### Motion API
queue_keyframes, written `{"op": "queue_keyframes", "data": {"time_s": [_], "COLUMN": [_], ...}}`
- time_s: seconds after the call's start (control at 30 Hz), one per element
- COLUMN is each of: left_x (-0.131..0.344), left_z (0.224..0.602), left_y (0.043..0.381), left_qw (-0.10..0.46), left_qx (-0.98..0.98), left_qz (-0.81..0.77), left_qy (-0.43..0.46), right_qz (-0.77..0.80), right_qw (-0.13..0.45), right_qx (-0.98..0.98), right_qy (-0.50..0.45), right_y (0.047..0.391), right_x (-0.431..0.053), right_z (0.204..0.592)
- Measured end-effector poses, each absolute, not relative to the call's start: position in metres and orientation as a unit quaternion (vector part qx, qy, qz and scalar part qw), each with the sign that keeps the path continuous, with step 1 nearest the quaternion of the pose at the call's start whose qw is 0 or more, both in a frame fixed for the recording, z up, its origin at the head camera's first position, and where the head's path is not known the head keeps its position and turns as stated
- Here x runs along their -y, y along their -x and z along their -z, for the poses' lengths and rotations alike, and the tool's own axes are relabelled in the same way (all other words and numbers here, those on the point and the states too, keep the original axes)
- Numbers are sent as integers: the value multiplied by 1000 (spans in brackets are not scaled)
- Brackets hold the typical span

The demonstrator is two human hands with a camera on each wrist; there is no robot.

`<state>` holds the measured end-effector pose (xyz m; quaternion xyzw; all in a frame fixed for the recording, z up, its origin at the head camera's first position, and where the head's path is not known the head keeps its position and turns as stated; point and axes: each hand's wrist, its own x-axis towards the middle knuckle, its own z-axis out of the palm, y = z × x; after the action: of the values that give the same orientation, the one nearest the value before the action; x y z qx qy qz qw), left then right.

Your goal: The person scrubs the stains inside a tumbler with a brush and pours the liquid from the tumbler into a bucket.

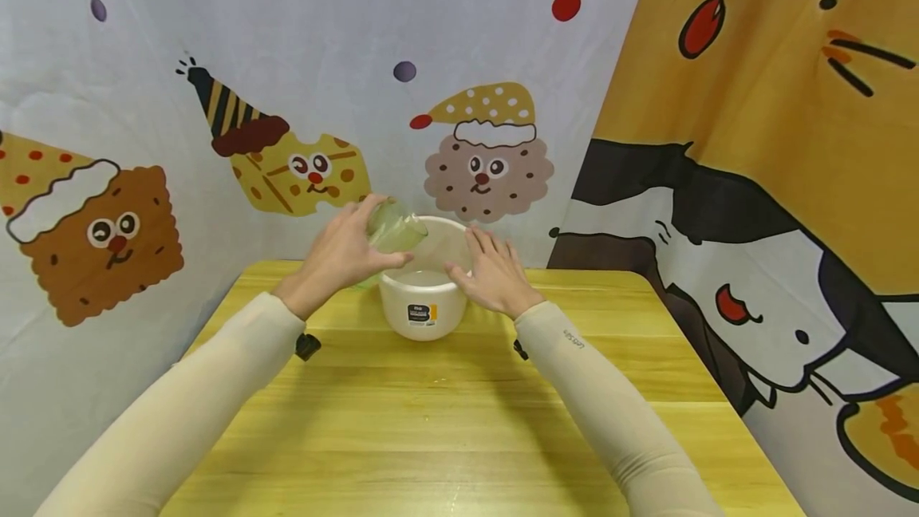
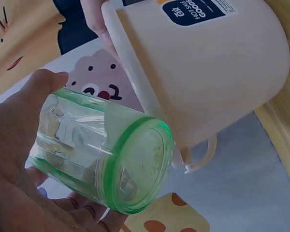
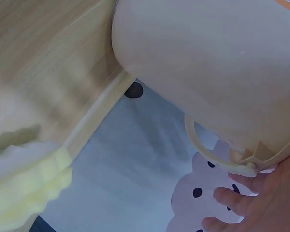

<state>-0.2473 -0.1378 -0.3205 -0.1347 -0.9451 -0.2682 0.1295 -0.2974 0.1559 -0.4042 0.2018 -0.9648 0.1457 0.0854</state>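
Note:
A clear green-tinted glass [image 1: 397,227] lies tipped on its side above the left part of a white bucket [image 1: 424,313]. My left hand [image 1: 343,250] holds it, thumb and fingers around its wall. In the left wrist view, the base of the glass [image 2: 147,166] faces the camera and its mouth is hidden. At the bucket's right rim is my right hand [image 1: 495,271], thumb over the inner side and fingers outside. The right wrist view shows its fingers [image 3: 232,200] beside the bucket's handle [image 3: 210,157]. I cannot tell how much liquid the bucket contains.
The bucket stands toward the back of a wooden table [image 1: 431,437]. A pale yellow and white scalloped piece, possibly a sponge [image 3: 29,186], shows in the right wrist view. Something green [image 1: 368,282] is partly hidden left of the bucket. A printed cloth [image 1: 309,38] hangs behind.

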Motion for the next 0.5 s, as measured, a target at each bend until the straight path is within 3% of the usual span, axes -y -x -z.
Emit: {"op": "queue_keyframes", "data": {"time_s": [0.5], "left_x": [129], "left_z": [316], "left_y": [263], "left_qw": [101], "left_qx": [959], "left_qz": [233], "left_qy": [128], "right_qz": [-143], "right_qw": [85], "right_qx": [966], "right_qy": [-199], "right_y": [296], "right_x": [-154], "right_z": [404]}}
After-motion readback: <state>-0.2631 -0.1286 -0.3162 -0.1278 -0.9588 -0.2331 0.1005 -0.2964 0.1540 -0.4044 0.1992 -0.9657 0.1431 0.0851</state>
